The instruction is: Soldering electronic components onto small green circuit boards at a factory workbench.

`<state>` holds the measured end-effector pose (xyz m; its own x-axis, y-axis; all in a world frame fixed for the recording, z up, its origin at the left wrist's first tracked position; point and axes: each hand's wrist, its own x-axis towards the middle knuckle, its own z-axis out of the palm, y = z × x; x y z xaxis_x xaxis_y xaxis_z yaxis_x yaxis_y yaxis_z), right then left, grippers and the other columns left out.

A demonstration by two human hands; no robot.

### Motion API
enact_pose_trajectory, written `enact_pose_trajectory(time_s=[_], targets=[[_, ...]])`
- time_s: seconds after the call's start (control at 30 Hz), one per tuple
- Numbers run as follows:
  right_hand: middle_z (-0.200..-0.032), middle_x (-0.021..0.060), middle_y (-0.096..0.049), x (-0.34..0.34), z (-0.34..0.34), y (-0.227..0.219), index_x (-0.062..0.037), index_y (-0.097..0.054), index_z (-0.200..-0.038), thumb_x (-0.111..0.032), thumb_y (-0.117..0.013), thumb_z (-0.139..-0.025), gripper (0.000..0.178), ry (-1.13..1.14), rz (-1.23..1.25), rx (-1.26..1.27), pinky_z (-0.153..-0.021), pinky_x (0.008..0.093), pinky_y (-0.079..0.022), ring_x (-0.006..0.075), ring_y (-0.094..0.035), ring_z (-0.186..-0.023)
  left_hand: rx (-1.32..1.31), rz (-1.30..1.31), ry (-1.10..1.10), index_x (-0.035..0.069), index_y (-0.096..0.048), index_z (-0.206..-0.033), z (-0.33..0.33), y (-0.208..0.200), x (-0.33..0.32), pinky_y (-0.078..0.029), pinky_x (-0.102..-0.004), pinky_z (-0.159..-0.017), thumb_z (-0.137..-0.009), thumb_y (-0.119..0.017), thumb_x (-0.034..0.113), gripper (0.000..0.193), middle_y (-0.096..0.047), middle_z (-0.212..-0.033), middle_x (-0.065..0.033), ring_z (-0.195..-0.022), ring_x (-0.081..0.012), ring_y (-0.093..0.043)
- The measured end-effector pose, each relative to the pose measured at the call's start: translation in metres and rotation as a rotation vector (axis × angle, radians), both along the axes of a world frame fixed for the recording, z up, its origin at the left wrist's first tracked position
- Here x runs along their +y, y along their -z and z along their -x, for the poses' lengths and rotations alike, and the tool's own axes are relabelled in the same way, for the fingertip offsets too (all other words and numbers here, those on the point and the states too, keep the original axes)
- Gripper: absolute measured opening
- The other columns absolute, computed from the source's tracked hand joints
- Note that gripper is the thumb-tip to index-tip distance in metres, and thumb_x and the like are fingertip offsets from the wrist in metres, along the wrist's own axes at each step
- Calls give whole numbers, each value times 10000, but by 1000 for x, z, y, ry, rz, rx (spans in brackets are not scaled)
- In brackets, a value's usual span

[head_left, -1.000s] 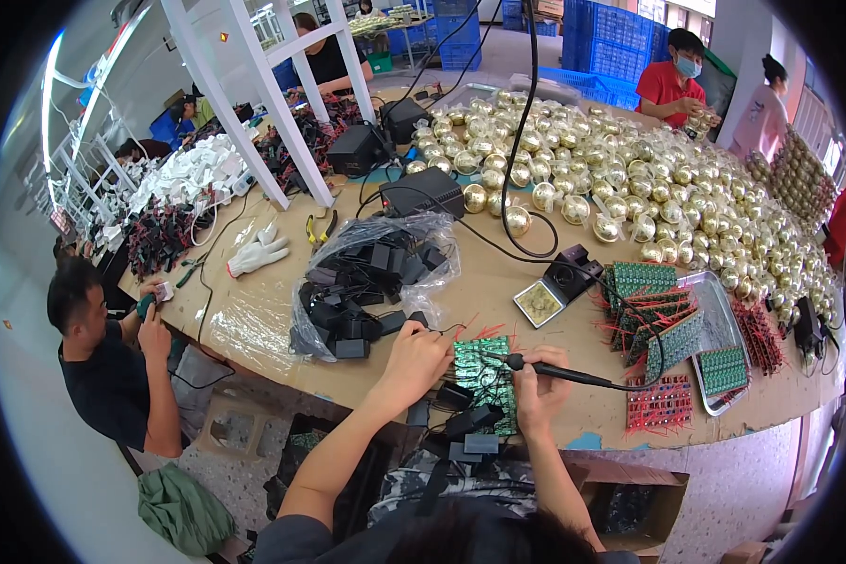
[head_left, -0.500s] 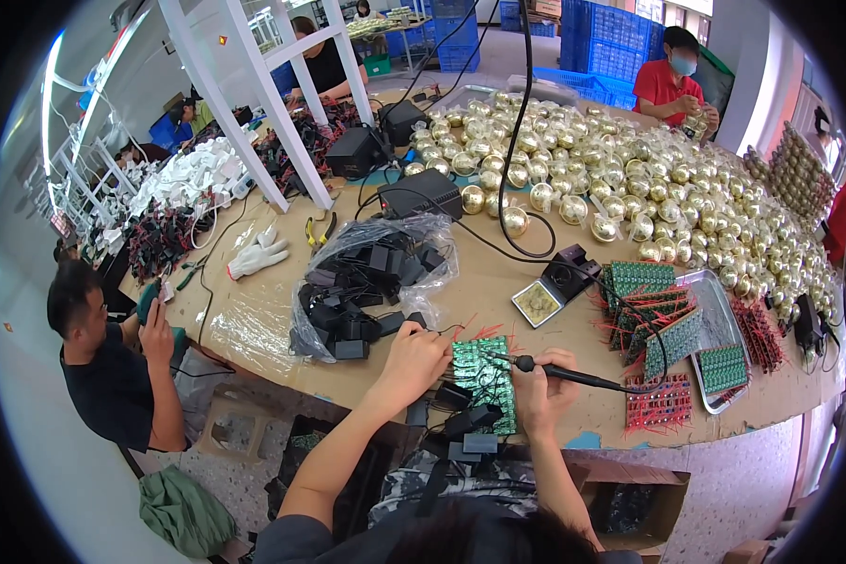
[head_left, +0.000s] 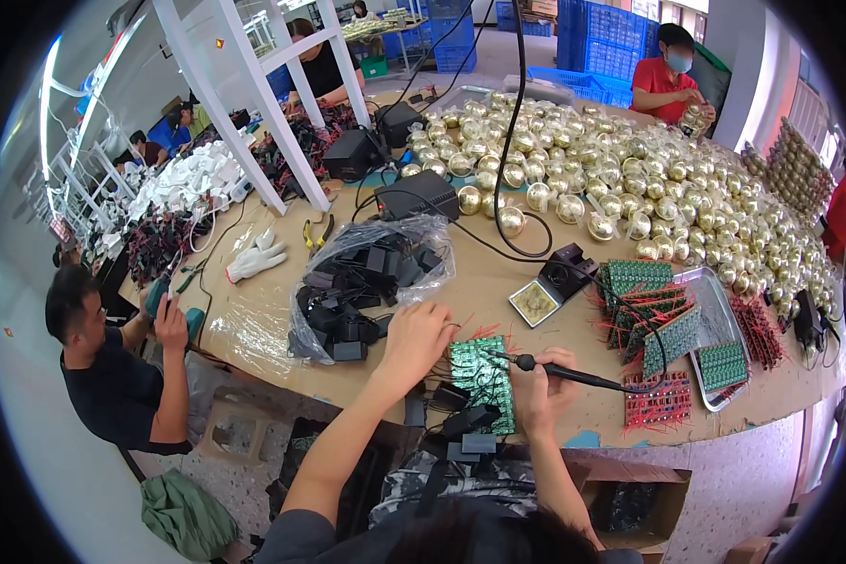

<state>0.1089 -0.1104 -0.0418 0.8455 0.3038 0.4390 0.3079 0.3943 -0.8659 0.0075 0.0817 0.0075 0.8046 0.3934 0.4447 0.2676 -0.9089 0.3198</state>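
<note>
My right hand [head_left: 545, 390] is closed around a black soldering iron [head_left: 573, 376], its tip over the upper part of a green circuit board panel [head_left: 479, 371]. Thin red wires stick out along the panel's far edge. Just beyond its upper left corner is my left hand [head_left: 421, 340], fingers bent and pinched together. A thin wire shows by those fingertips, but what they grip is too small to tell. Several small black boxes [head_left: 472, 420] on dark leads lie over the panel's near side, by the table edge.
A plastic bag of black boxes [head_left: 371, 282] lies left of the panel. A soldering stand [head_left: 569, 273] with a tip-cleaning tray [head_left: 536, 304] stands beyond. Stacked green boards [head_left: 653, 329] and a metal tray [head_left: 714, 310] are right; gold domes [head_left: 573, 169] fill the back. A co-worker [head_left: 113, 367] sits left.
My left hand has moved up and away from the panel's corner. The iron and my right hand have barely moved. At the left, the co-worker's hands have shifted, and a green tool shows more.
</note>
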Motion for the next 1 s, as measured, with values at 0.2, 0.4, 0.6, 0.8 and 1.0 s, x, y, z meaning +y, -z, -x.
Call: enact_pose_trajectory(time_s=[0.2,0.4,0.6,0.8,1.0], targets=[[-1025,94,-509,0,0,1,-4,-547,-965,44,-547,-838,137,15,14,-10,-867,286,-430,164,-518,-920,385,-53,-81,69,-668,-843,-18,12,11,-460,-426,-799,-806,-730,177,130,-684,-800,-103,-857,-302,-676],[-998,108,-523,0,-2,0,0,-580,-919,13,-607,-809,115,53,-40,31,-821,288,-449,179,-531,-906,-62,-67,-46,81,-665,-827,-1,-8,-5,-427,-395,-770,-816,-721,131,76,-679,-786,-86,-772,-285,-649],[-1004,117,-528,-1,-2,2,1,-586,-927,33,-603,-786,146,41,-5,10,-844,304,-443,198,-531,-913,34,63,101,81,-652,-843,17,0,-24,-396,-368,-769,-821,-729,138,98,-654,-779,-55,-740,-249,-615],[-1009,118,-530,0,-1,8,2,-597,-933,75,-597,-785,165,-35,5,42,-846,300,-451,200,-538,-922,39,72,71,82,-641,-817,13,6,-28,-391,-368,-757,-791,-753,144,131,-656,-778,-45,-729,-234,-607],[-1015,120,-536,2,-1,11,6,-600,-924,94,-594,-790,160,-61,12,60,-815,292,-471,197,-552,-911,-7,60,62,83,-630,-779,13,9,-29,-393,-367,-738,-764,-761,136,142,-654,-746,-36,-702,-233,-603]])
